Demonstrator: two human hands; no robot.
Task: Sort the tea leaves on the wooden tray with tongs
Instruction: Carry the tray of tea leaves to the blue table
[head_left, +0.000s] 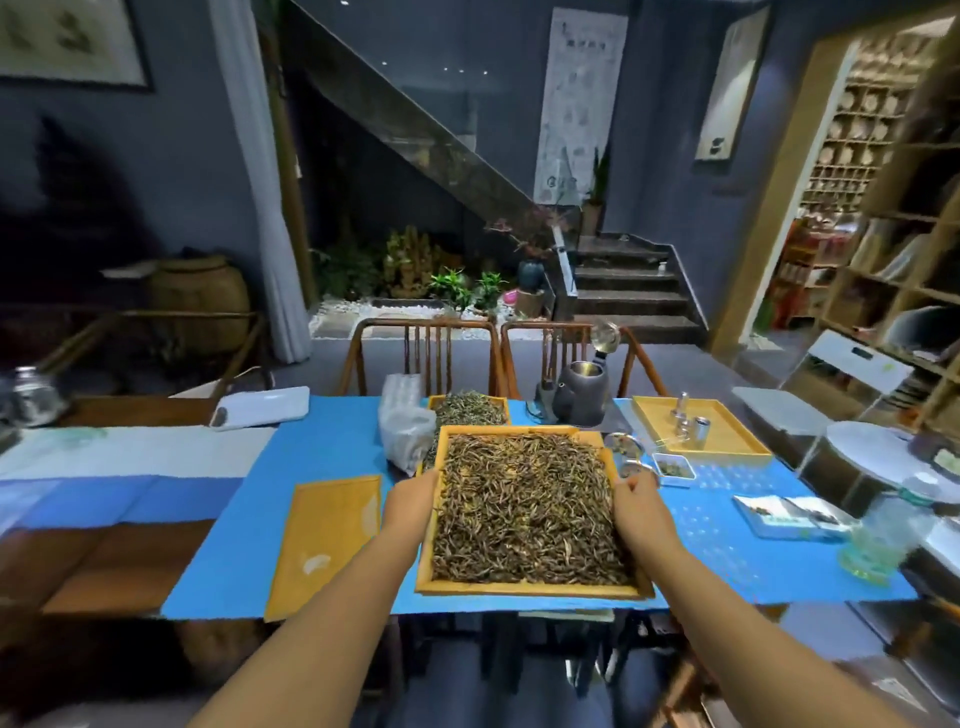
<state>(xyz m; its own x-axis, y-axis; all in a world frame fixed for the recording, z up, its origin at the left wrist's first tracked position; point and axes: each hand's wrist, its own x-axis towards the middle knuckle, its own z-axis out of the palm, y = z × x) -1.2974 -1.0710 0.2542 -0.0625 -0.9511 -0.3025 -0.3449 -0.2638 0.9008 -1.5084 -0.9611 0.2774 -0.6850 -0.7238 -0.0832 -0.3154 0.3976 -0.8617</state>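
Both forearms reach up from the bottom of the view, converging on the wooden tray (530, 590) at the centre of the blue table cover (322, 452). The left hand (410, 501) grips the tray's left rim at about 9 o'clock of the tray, its fingers curled round the edge; the fingertips themselves are hidden behind the rim. The right hand (636, 499) grips the right rim at about 3 o'clock, thumb on top and fingers curled round the wood. The tray's near edge lies close to the cover's near edge.

The tea leaves (524, 509), thin brown strands, fill the tray from rim to rim.

At 9 o'clock of the tray, just beside the left forearm, lies a flat orange mat (324, 540), with bare blue cover around it. At 3 o'clock the cover is bare up to a small rectangular dish (674, 470) and a flat packet (789, 514).

Farther on, at 12 o'clock, a second tray of greener leaves (470, 408) touches the far rim, with a clear plastic bag (405, 426) at 11 o'clock. A grey kettle (579, 392) stands at 1 o'clock, and an orange tray (698, 431) with small metal pieces at 2 o'clock. Two wooden chairs (426, 353) stand behind the table. No tongs can be made out.
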